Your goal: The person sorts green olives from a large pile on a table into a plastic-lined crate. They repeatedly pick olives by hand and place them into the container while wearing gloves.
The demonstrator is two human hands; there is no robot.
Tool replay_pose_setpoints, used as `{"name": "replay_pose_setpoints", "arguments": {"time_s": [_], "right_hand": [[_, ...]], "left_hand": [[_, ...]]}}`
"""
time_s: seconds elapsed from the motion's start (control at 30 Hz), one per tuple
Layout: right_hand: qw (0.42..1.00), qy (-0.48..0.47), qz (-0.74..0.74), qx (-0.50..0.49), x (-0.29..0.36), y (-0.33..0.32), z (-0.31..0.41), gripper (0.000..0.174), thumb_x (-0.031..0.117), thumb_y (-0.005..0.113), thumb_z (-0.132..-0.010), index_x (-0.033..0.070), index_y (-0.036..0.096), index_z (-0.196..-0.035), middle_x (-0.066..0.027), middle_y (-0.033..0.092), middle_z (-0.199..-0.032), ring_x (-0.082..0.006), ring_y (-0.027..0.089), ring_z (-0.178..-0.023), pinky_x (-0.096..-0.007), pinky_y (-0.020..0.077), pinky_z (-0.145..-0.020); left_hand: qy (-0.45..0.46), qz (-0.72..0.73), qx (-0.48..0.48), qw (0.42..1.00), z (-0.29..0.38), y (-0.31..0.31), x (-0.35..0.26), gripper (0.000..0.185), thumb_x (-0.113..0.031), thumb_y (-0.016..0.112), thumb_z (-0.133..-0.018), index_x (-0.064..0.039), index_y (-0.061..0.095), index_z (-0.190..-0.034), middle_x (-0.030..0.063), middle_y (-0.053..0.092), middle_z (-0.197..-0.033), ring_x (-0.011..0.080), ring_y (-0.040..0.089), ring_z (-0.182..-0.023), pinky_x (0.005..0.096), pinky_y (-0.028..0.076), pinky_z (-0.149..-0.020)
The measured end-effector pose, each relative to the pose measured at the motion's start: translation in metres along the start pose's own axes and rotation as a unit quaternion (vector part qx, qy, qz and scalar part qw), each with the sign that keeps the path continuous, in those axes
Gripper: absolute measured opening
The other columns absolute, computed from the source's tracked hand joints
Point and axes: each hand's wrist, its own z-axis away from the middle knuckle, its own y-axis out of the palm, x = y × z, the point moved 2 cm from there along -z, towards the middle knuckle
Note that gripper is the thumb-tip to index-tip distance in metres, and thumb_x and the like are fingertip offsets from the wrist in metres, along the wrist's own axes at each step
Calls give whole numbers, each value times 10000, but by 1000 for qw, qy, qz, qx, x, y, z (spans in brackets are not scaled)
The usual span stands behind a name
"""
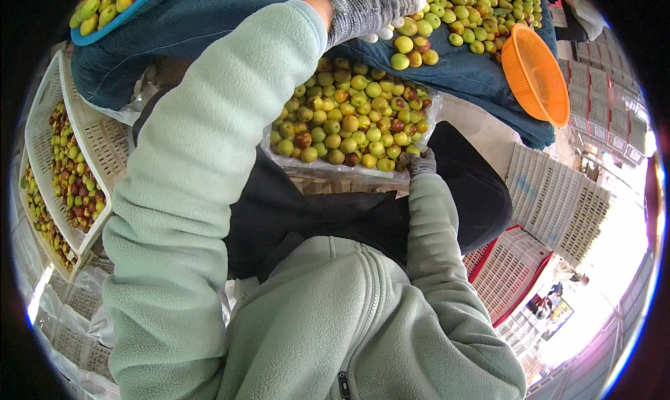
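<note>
My left hand (372, 12), in a grey knit glove with pale fingertips, reaches over the near edge of a heap of green-and-brown jujubes (473, 15). The heap lies on a dark blue cloth (445, 81). Whether its fingers hold any fruit is hidden by the hand itself. Between my knees stands a crate lined with clear plastic (335, 170), filled with loose jujubes (356, 123). My right hand (421, 162), also gloved, is at the near right corner of this crate, against the fruit and the liner. Its fingers are mostly hidden.
An orange plastic basket (536, 78) tilts at the cloth's right edge. At the upper left sits a blue basin (112, 26) of larger green fruit. White crates (68, 154) with jujubes stand at my left. Stacked crates (555, 196) rise at the right, with people (549, 298) farther off.
</note>
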Motion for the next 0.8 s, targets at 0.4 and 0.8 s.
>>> {"name": "replay_pose_setpoints", "arguments": {"time_s": [0.4,0.8], "right_hand": [[997,-37,37,-49,-11,9,-2,380,-78,609,-756,12,484,-1103,-139,581,-1129,-223,578,-1024,-330,473,-893],[985,-3,169,-43,-12,4,-10,405,-50,611,-754,42,466,-1121,-133,568,-1168,-245,564,-1062,-354,488,-877]], "left_hand": [[0,-32,-40,999,0,-1,1,411,-511,546,-871,-110,606,-937,21,587,-814,157,542,-690,302,468,-588],[3,-54,-50,997,3,2,-7,412,-503,565,-865,-111,611,-980,27,604,-865,153,558,-729,290,480,-616]]}}
